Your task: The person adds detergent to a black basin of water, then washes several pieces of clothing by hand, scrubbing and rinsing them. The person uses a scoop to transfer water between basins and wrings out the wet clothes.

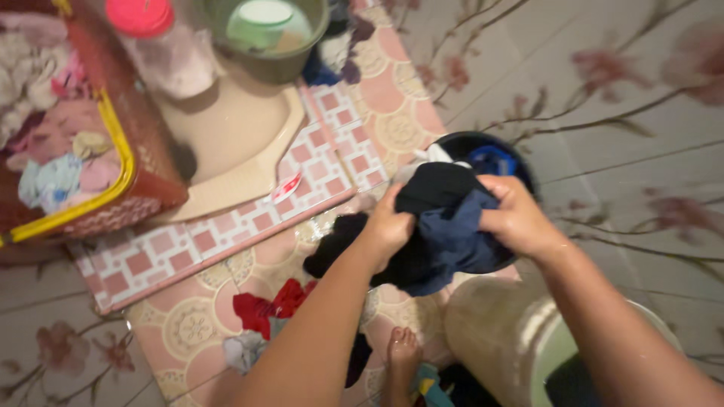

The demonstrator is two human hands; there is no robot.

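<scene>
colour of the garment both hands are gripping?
Dark navy blue, near black in its folds; the garment is bunched between the left hand and right hand. Head view.

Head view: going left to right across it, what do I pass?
Red basket with yellow rim → pink-capped bottle → green bucket → left hand → dark garment → right hand.

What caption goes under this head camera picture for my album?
Left hand and right hand wring a dark blue garment above a dark basin.
</scene>
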